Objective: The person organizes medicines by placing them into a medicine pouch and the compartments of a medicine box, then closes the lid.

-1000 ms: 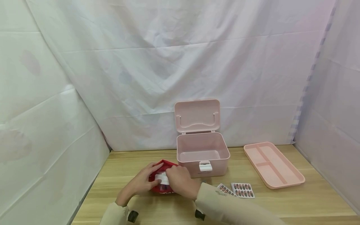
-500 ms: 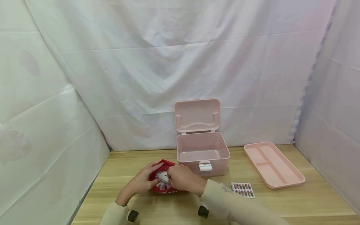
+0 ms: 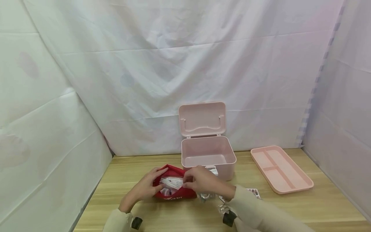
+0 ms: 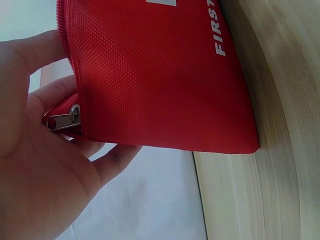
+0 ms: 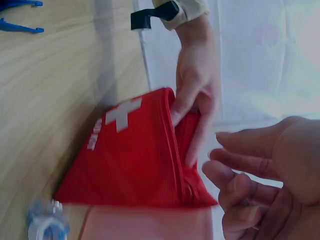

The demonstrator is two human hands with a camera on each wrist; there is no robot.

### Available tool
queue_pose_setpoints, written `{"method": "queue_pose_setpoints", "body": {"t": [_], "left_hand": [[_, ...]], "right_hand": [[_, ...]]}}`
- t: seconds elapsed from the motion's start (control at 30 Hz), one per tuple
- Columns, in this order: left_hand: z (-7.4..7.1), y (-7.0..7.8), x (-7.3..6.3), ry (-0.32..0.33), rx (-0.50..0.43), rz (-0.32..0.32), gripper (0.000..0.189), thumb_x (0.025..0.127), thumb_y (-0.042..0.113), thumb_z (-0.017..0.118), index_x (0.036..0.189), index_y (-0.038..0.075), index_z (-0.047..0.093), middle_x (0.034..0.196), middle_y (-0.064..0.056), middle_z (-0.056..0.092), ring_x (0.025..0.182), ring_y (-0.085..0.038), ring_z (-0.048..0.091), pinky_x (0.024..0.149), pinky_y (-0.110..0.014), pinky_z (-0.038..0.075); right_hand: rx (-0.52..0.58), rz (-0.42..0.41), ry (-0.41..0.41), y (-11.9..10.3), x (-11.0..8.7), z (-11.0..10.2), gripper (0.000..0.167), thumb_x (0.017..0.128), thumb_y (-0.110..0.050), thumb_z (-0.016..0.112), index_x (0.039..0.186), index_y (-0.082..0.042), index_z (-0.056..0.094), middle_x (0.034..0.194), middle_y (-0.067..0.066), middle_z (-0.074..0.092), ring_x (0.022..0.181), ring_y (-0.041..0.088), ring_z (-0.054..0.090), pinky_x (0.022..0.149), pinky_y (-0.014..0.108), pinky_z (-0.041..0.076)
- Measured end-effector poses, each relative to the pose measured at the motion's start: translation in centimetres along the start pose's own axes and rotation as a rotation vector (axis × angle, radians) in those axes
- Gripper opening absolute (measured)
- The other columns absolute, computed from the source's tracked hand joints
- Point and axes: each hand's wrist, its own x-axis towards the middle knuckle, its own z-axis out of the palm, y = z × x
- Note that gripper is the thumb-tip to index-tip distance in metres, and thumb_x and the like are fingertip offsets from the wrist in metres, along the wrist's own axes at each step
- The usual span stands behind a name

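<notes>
A red first aid pouch (image 3: pixel 181 193) with a white cross and white lettering stands unzipped on the wooden table. My left hand (image 3: pixel 146 187) holds its left end; the thumb goes inside the mouth and some fingers reach behind the back panel. The metal zipper pull (image 4: pixel 63 120) lies by the palm. Clear-wrapped white packets (image 3: pixel 173 183) show inside the pouch. My right hand (image 3: pixel 201 180) hovers at the right of the mouth. Its fingers (image 5: pixel 250 150) are loosely bent in the right wrist view, with nothing visible between them.
Behind the pouch stands a pink box (image 3: pixel 208 161) with its lid raised. A pink divided tray (image 3: pixel 285 172) lies at the right. Blister packs (image 3: pixel 255 192) are partly hidden by the right arm, near a clear-wrapped item (image 3: pixel 204 196). Blue tweezer-like prongs (image 5: pixel 22 26) show in the right wrist view.
My right hand has come up out of the pouch and moved right, uncovering more of the white packets. The left hand keeps its hold on the pouch.
</notes>
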Motion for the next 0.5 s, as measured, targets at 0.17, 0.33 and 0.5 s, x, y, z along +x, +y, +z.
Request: {"method": "queue_pose_setpoints", "body": {"t": [0.17,0.33,0.5], "left_hand": [[0.0,0.1,0.0,-0.001,0.003,0.012,0.059,0.088,0.013,0.073,0.143,0.008,0.052,0.133,-0.008,0.055,0.120,-0.026,0.055,0.102,-0.052,0.045],[-0.2,0.2,-0.1,-0.004,-0.011,0.009,0.059,0.089,0.016,0.073,0.143,0.009,0.053,0.132,-0.008,0.055,0.119,-0.027,0.055,0.100,-0.054,0.046],[-0.4,0.2,-0.3,-0.009,-0.016,0.010,0.057,0.090,0.017,0.072,0.144,0.011,0.052,0.133,-0.008,0.055,0.120,-0.026,0.054,0.100,-0.054,0.046]], "right_hand": [[0.095,-0.009,0.032,1.8,-1.4,-1.7,0.006,0.088,-0.019,0.075,0.083,-0.016,0.076,0.071,-0.016,0.064,0.061,0.000,0.049,0.057,0.020,0.043],[0.087,-0.054,0.098,3.9,-2.8,-3.6,0.007,0.088,-0.011,0.072,0.082,-0.012,0.075,0.069,-0.013,0.062,0.064,0.000,0.050,0.060,0.021,0.044],[0.081,-0.017,0.126,5.7,-4.3,-5.1,0.008,0.091,-0.014,0.071,0.083,-0.011,0.074,0.070,-0.010,0.063,0.065,0.001,0.050,0.060,0.021,0.045]]}}
